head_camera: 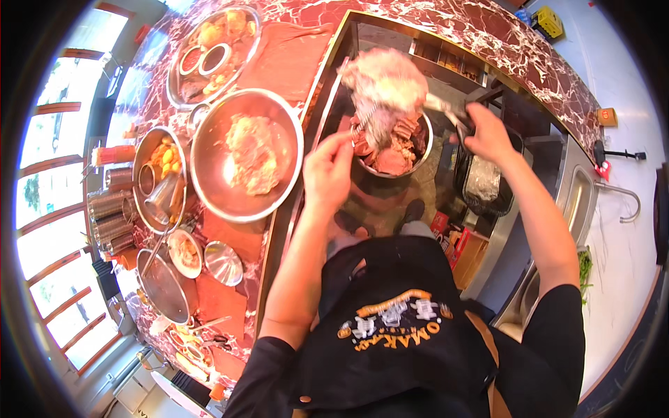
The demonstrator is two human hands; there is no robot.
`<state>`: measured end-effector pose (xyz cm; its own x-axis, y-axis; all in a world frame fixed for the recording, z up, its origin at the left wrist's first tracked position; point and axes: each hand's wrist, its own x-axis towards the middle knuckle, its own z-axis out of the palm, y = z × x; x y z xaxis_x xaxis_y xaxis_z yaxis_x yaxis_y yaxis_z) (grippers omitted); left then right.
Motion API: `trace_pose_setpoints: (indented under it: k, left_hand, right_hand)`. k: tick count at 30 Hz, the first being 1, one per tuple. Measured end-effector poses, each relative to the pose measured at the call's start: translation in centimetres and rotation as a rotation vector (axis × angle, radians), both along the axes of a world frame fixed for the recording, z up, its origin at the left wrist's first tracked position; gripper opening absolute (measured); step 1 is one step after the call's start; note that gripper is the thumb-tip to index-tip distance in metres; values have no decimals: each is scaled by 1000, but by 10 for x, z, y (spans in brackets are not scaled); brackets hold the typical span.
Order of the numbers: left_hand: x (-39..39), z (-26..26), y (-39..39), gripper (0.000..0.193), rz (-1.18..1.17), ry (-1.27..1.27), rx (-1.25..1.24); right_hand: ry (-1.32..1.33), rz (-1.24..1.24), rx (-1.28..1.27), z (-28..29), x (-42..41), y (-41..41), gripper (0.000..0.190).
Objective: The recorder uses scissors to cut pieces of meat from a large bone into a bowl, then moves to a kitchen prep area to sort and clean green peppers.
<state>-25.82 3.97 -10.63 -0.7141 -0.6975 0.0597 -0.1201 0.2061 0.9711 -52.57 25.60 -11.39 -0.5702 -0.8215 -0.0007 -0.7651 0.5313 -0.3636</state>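
Note:
A large pale piece of what looks like meat (387, 78), blurred, is held above a round metal pot (429, 143) with chunks of reddish cooked meat (392, 159) in it. My left hand (330, 170) is at the pot's left rim, its fingertips pinched together; whether they hold something is unclear. My right hand (486, 133) is to the right of the pot, closed round the end of a long slim object (444, 107) that reaches to the pale piece; its kind is blurred. On the counter at left, a wide steel bowl (292, 109) holds a pale shredded mass (253, 154).
The red marble counter (298, 10) wraps round the left and far side, with an oval platter (172, 78), an oval dish (137, 193), a dark pan (143, 292) and metal cups (110, 206). A black-lined bin (502, 206) and a sink (577, 204) are at right.

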Motion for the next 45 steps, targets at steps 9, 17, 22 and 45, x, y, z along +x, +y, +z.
trace_pose_setpoints:
  k: [9, 17, 22, 45]
  left_hand:
    - [-41, -265, 85, 21, 94, -223, 287]
    - [-79, -417, 170, 20, 139, -505, 24]
    - [-94, -415, 198, 24, 142, -785, 90]
    - [192, 28, 14, 17, 122, -500, -178]
  right_hand:
    - [-195, 53, 245, -275, -38, 47, 42]
    - [64, 95, 599, -356, -56, 88, 41]
    - [-66, -171, 842, -306, -32, 135, 43]
    - [-401, -215, 319, -35, 68, -22, 51]
